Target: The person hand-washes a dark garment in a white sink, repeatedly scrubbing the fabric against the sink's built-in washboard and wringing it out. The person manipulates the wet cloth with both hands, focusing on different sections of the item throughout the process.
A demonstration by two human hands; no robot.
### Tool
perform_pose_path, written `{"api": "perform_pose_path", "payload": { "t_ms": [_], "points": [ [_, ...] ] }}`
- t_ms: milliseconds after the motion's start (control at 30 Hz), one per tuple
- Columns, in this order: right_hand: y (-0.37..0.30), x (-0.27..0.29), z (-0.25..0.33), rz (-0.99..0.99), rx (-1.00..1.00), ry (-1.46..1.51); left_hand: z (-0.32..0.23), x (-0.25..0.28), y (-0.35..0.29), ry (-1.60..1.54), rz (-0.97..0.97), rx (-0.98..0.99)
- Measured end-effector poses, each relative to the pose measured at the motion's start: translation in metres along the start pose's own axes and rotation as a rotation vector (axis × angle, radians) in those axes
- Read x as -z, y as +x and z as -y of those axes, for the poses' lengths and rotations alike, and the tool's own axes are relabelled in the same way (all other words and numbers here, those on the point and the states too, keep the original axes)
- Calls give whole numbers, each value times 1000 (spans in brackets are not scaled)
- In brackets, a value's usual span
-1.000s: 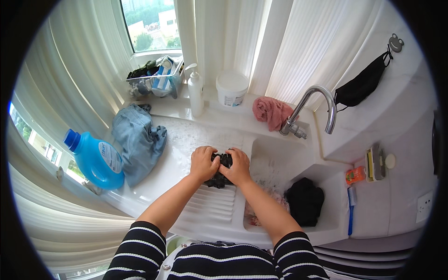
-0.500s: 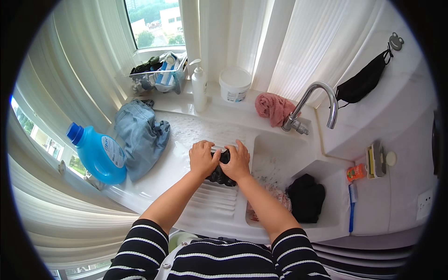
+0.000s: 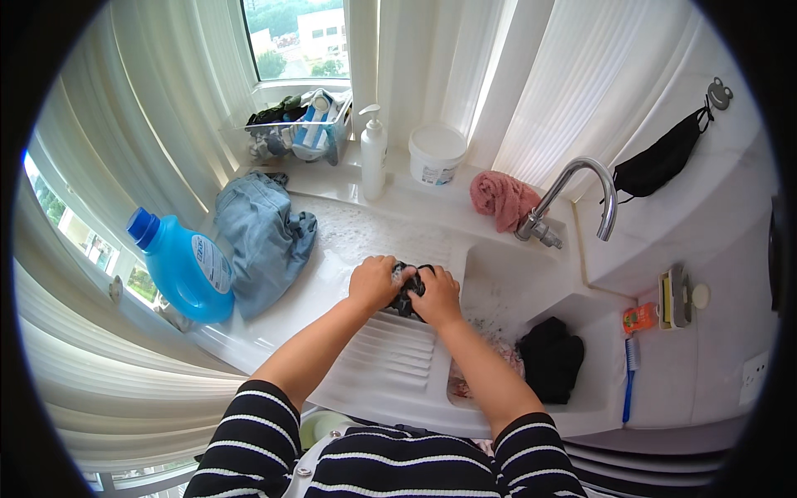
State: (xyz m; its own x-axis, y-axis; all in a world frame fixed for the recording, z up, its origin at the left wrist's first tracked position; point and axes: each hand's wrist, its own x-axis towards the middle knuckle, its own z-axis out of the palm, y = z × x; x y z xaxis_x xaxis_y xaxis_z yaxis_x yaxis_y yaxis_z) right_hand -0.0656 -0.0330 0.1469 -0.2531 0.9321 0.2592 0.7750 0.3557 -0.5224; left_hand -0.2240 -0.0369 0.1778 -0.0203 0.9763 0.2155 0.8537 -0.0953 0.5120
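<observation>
Compared with half a second ago, the fingers of the right hand have curled inward from their stretched-out pose, and the surroundings sit a little farther right in the head view. Both hands are closed on a dark, crumpled black cloth, which shows in the gap between them. Left hand and right press it from either side, fingers bent, thumbs turned toward each other (what the hidden fingertips do underneath, I cannot tell). It lies at the upper part of the ribbed washboard, just left of the basin.

Inside that basin, a black garment lies bunched beside pinkish fabric, part of which the right forearm covers. Left of the hands, a blue garment is heaped on the white counter, next to an upright blue detergent bottle with a darker cap. Along the back ledge stand a white pump bottle and a lidded white tub; farther right, a pink towel sits near the curved chrome faucet. Near the right wall is a blue-handled brush.
</observation>
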Motion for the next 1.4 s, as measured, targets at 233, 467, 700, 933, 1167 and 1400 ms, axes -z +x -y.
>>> {"api": "perform_pose_path", "payload": {
  "t_ms": [233,467,700,933,1167,1400],
  "points": [
    [-71,37,9,-10,541,318,10,27,-81,-325,-101,-451],
    [-7,-2,-2,0,193,75,23,-27,-14,-24,-138,-210],
    [2,11,-10,251,-97,183,11,-9,7,-122,87,-8],
    [-71,5,7,-28,591,180,26,27,-81,-84,29,-604],
    [19,-9,14,11,-44,29,26,-8,13,132,-65,23],
    [-97,32,10,23,672,262,7,32,-122,-129,33,-596]
  ]
}}
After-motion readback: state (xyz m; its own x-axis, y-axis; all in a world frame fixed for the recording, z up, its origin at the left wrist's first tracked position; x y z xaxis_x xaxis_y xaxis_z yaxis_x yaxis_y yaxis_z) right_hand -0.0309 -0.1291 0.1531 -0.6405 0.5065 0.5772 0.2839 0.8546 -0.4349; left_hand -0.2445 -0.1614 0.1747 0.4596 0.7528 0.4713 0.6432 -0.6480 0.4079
